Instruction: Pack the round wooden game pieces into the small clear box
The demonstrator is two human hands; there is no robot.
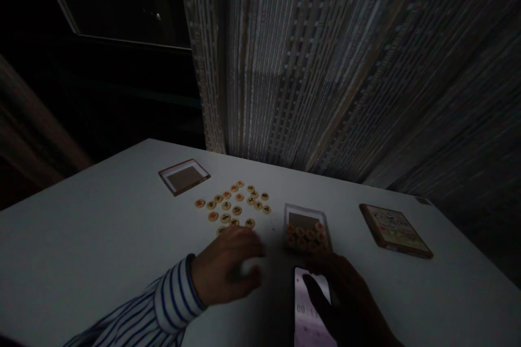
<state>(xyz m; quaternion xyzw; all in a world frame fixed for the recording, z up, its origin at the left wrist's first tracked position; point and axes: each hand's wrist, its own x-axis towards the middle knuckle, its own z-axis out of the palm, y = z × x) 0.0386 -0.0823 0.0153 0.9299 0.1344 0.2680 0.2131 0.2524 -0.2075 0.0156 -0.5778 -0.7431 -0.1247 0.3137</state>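
The left hand [228, 267], a bit blurred, is held open with the thumb apart, and nothing is seen in it. Its knuckles hide part of the small, round, tan pieces with red or black signs [236, 210], which are spread on the white table [101, 233]. The right hand [345, 293] is held open too, over the black phone with a lit screen [302, 303]. Its fingertips are seen at the near edge of the open, shallow box with pale walls [304, 219], where red-marked pieces [300, 232] are lined up. Whether the box is touched cannot be told.

The rows could be bumped crooked if the box is nudged by the right fingers. The phone screen could be tapped by mistake, as the thumb is so near. Loose pieces could be knocked about by the left knuckles.

Room for sliding is seen between the loose pieces and the box. The table's far edge is well past the pieces, by the striped grey curtain [277, 65].
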